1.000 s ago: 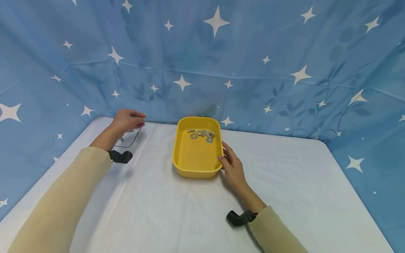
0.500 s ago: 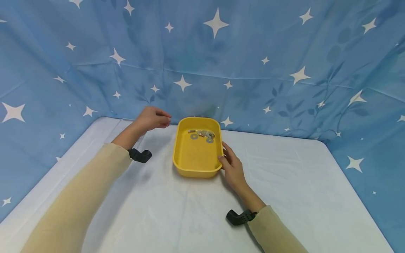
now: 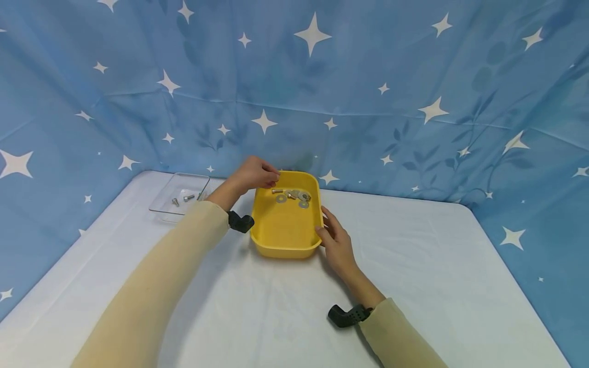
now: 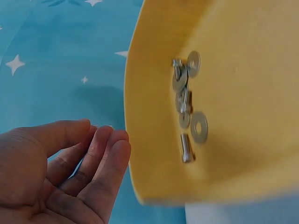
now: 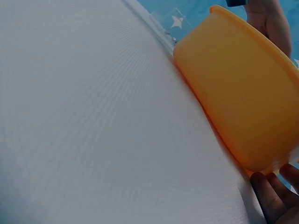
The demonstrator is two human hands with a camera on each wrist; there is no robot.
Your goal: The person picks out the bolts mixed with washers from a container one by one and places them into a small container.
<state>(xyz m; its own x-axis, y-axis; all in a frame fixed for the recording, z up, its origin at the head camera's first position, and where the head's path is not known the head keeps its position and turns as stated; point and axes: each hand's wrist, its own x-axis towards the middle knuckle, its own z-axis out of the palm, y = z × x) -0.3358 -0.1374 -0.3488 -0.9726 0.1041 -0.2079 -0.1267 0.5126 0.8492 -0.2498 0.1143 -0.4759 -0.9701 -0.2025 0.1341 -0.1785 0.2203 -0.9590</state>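
Note:
A yellow plastic bin [image 3: 286, 225] stands mid-table, with bolts [image 4: 186, 148] and flat washers [image 4: 199, 127] gathered toward its far end. At its far left corner is my left hand [image 3: 255, 175]; in the left wrist view its fingers are loosely bent beside the rim, thumb tip near the fingertips and nothing seen between them. My right hand [image 3: 338, 248] holds the bin's right wall, with the thumb at the rim and the fingers along the outside. A clear plastic tray [image 3: 167, 210] with a few bolts [image 3: 175, 202] sits to the left, partly behind my left forearm.
A white cloth [image 3: 414, 266] covers the table. Behind its far edge hangs a blue curtain [image 3: 368, 61] with white stars. Each wrist wears a black camera mount, such as the one on my right wrist [image 3: 346, 317].
My left hand has moved right, from over the clear tray to the yellow bin's far left corner, uncovering the tray's bolts. My right hand keeps its hold on the bin.

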